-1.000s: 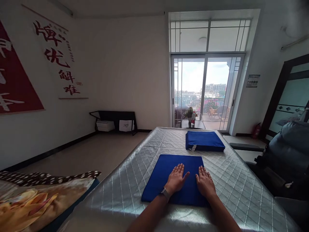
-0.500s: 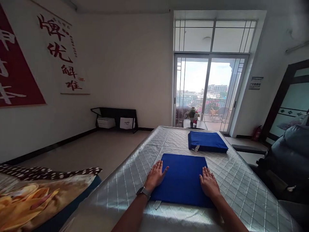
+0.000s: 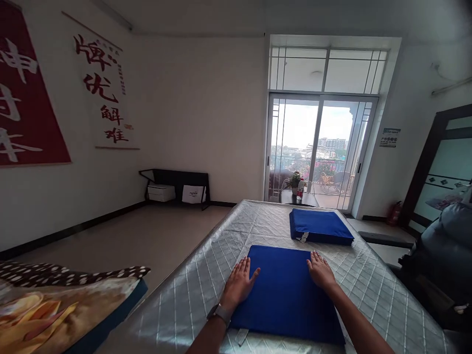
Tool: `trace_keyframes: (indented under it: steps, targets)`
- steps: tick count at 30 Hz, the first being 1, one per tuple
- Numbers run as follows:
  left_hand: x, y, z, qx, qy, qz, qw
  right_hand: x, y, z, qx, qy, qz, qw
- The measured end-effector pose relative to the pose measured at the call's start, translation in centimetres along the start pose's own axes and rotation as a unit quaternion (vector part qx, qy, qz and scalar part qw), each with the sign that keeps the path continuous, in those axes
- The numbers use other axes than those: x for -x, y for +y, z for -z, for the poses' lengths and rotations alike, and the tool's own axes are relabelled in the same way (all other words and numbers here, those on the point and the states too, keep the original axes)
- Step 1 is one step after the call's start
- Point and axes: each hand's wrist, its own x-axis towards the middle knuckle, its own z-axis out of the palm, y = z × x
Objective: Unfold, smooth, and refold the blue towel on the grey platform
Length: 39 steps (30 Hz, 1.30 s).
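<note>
A flat blue fabric square (image 3: 285, 295) lies in front of me on a quilted silver cover (image 3: 199, 280). My left hand (image 3: 239, 282) rests flat along its left edge, fingers stretched out and thumb over the fabric. On the right edge, near the far corner, my right hand (image 3: 321, 269) lies flat with its fingers extended. A small white tag (image 3: 242, 337) sticks out at the square's near left edge. Farther back is a stack of similar blue fabric pieces (image 3: 322, 227), with white tags at its near left corner.
On the left is a bed-like surface with a patterned blanket (image 3: 44, 305). A black bench (image 3: 180, 184) with white boxes stands by the far wall. Beyond the stack are a small table (image 3: 298, 197) with a plant and bottle, and a glass door (image 3: 295, 142). A dark bag (image 3: 448, 246) sits at right.
My right hand has slid toward the far right corner of the blue square. The left hand stays at the left edge. The view has tilted up slightly.
</note>
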Motion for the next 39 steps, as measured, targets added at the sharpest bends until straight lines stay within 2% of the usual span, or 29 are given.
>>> trace_keyframes:
  steps: [8,19,21,23,28,30,32,35,39]
  targets:
    - [-0.1,-0.4,-0.2,-0.003,-0.005,-0.003,1.0,-1.8,1.2,-2.5,-0.037,0.007,0.004,0.999]
    - [-0.3,0.1,0.7,-0.036,0.012,-0.009,0.999,-2.0,1.0,-2.4,-0.063,0.005,0.001,0.998]
    - [-0.2,1.4,0.9,-0.043,0.021,-0.025,0.999,-2.0,0.9,-2.5,-0.064,0.008,0.0,0.998]
    - [-0.2,3.9,0.7,-0.038,0.009,-0.07,0.997,-2.0,0.9,-2.6,-0.065,0.009,-0.001,0.998]
    - [-1.1,13.6,-1.8,0.014,-0.035,-0.232,0.972,-1.9,1.0,-2.5,-0.065,0.011,0.007,0.998]
    - [-2.5,17.5,-2.8,0.045,-0.032,-0.263,0.963,-1.7,1.3,-2.5,-0.057,0.005,0.018,0.998]
    - [-4.4,20.3,-3.4,0.068,-0.03,-0.271,0.96,-1.6,1.5,-2.6,-0.046,-0.003,0.029,0.998]
    - [-6.9,21.8,-4.0,0.063,-0.028,-0.265,0.962,-1.6,1.6,-2.6,-0.045,-0.002,0.04,0.998]
    - [-8.4,19.6,-4.9,0.025,-0.018,-0.241,0.97,-1.7,1.3,-2.4,-0.064,0.002,0.021,0.998]
